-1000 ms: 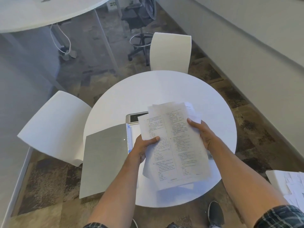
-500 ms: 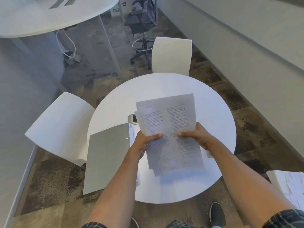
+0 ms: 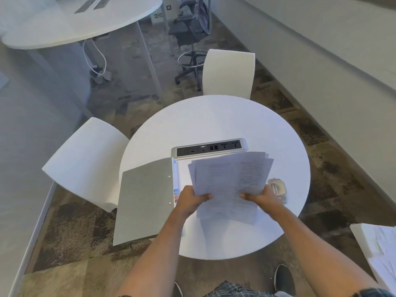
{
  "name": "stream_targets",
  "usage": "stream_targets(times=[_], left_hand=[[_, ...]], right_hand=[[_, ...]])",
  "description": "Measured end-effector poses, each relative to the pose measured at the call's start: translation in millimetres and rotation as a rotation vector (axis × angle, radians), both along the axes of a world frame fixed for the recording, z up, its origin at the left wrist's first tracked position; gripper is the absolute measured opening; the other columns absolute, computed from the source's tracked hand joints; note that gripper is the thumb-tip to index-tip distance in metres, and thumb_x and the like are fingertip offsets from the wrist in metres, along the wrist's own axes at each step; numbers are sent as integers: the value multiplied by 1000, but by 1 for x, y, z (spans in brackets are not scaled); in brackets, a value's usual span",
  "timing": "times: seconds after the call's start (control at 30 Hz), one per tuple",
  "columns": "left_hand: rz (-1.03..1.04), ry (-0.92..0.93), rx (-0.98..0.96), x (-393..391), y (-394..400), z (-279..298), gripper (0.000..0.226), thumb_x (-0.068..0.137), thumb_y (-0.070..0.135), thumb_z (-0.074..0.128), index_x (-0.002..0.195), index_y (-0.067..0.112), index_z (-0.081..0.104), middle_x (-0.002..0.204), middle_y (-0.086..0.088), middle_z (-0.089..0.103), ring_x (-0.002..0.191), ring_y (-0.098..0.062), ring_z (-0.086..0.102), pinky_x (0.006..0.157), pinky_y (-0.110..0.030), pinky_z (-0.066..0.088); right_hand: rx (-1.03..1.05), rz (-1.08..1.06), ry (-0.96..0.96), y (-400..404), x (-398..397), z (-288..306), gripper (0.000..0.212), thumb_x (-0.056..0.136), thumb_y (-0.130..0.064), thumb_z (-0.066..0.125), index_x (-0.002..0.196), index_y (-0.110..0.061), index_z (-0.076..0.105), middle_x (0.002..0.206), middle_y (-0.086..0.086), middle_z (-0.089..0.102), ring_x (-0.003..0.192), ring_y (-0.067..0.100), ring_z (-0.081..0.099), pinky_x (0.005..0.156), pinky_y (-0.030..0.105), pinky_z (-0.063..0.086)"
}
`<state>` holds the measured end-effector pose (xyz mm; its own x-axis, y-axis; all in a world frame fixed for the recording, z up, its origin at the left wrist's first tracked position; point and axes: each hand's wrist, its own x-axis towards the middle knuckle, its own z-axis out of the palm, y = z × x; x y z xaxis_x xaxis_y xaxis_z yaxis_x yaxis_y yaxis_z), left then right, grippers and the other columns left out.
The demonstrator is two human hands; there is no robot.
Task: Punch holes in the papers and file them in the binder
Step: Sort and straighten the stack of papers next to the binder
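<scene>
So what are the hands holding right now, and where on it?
Both hold the stack of papers near its lower part: left hand at the left edge, right hand at the right.

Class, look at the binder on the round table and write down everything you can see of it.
The binder lies open on the round white table, its grey, card-like cover flat and overhanging the near-left edge. Two small rivets show near the spine, with coloured tabs beside them. The left hand and papers hide its right half; whether they touch it is unclear.

We see the binder lying open at the desk's left edge, the socket strip behind the papers, the punch to their right.
</scene>
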<state>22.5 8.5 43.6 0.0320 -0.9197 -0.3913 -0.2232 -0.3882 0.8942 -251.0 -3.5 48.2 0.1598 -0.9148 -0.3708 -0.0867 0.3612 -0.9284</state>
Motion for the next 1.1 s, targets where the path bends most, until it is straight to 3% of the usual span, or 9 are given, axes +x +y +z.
stream_targets(times=[0.1,0.2,0.33,0.47,0.57,0.67,0.83,0.97,1.1], left_hand=[[70,-24,-56,-2,-6,4,52,60,36,92,107,20,78,105,-1,79,98,-22,75,92,-50,60],[50,-60,-135,-3,-11,11,43,71,21,91,110,22,73,106,3,77,95,-16,73,80,-36,60],[10,-129,-70,-6,-2,0,34,80,27,86,111,17,76,105,1,78,97,-19,74,84,-37,58],[73,50,-14,-12,-6,14,29,84,29,84,103,7,79,100,-5,80,93,-24,75,76,-23,55],[74,215,37,-15,-12,27,52,72,39,90,112,10,76,107,-5,79,98,-26,76,87,-35,60],[60,239,86,-24,-13,26,66,63,46,92,119,17,72,111,-2,79,102,-26,75,92,-44,60],[147,238,104,-22,-11,14,41,76,24,90,113,18,73,108,0,79,96,-20,77,81,-34,61],[223,231,150,-16,1,-11,30,81,11,85,109,14,74,101,-1,79,80,-10,77,62,-20,58],[238,167,216,-16,15,-40,29,82,6,83,110,12,74,107,-8,78,84,-17,77,70,-29,60]], right_hand=[[-51,-81,-5,-7,2,8,27,80,-7,87,94,-27,75,91,-12,79,95,19,72,88,35,58],[-71,-119,-20,-11,3,14,29,79,-3,86,93,-25,74,89,-8,79,89,16,72,86,38,58],[13,5,27,0,0,-1,31,84,-8,83,98,-32,68,102,-7,75,98,11,67,97,40,53],[33,-89,-14,-4,-1,0,20,81,-16,87,97,-21,76,96,-2,81,99,22,75,88,36,59],[47,-41,-155,-11,0,11,40,73,-19,92,109,-13,76,107,5,80,102,25,76,86,38,60],[61,43,-163,-14,10,13,51,71,-29,88,119,-18,72,112,3,79,100,22,77,83,39,61],[59,-8,-176,-17,16,-4,46,84,-24,85,126,-16,67,115,6,78,102,27,76,86,46,62],[87,-85,25,-18,15,-33,29,89,-22,81,112,-9,68,110,10,79,95,27,78,84,47,63],[152,-119,257,-18,16,-65,18,90,-23,77,103,-13,69,100,4,78,90,24,77,85,49,63]])
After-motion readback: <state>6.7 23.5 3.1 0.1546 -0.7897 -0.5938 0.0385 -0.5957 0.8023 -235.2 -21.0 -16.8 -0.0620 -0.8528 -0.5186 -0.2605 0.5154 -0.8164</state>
